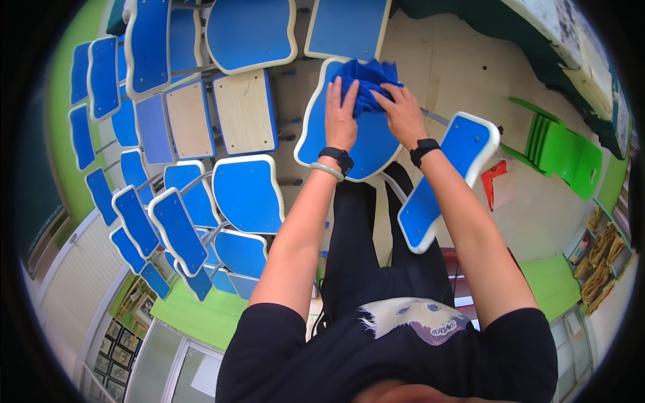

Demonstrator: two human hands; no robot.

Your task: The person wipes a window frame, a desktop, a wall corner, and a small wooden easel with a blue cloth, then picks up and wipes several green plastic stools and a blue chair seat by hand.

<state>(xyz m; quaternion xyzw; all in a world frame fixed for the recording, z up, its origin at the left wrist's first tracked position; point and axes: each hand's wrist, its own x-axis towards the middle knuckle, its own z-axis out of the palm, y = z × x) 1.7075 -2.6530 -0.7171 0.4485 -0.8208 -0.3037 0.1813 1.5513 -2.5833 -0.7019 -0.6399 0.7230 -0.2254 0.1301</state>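
A crumpled blue cloth (pixel 370 83) lies on the far part of a blue chair seat (pixel 370 148) with a white rim. My left hand (pixel 342 113) holds the cloth's left side, its fingers stretched over the fabric. From the right, my right hand (pixel 403 113) grips the same cloth with bent fingers. Both hands rest over the seat, and part of its far edge is hidden by the cloth. The chair's blue backrest (pixel 443 176) stands to the right, partly behind my right forearm.
Left of me stand rows of blue chairs (pixel 247 194) and desks, one with a pale wooden top (pixel 244 111). A blue desktop (pixel 347 27) adjoins the seat's far side. To the right are a green plastic chair (pixel 569 156), a red object (pixel 493 181) and a dark-draped table (pixel 544 60).
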